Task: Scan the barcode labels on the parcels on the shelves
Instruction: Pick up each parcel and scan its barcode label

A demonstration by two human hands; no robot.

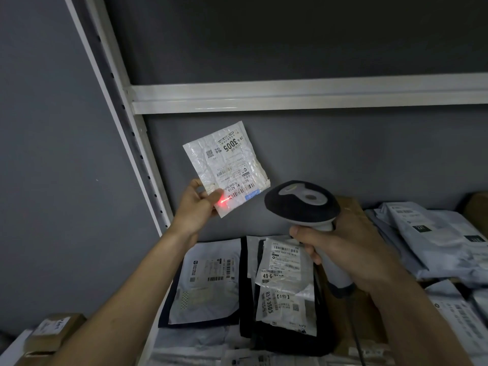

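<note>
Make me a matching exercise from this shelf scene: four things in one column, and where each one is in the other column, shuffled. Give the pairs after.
Things:
1. small white crinkled bubble mailer
2. black and white handheld barcode scanner
3. red laser spot
4. brown cardboard box

Places:
A. gripped in the right hand
B. on the mailer's lower corner, by the thumb
C. at the bottom left, outside the white shelf upright
D. held up by the left hand

Pairs: 1-D, 2-A, 3-B, 4-C

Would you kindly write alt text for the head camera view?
The left hand holds up a small white parcel while the right hand aims a scanner at it, red light falling near its barcode. More parcels lie on the shelf below.
</note>
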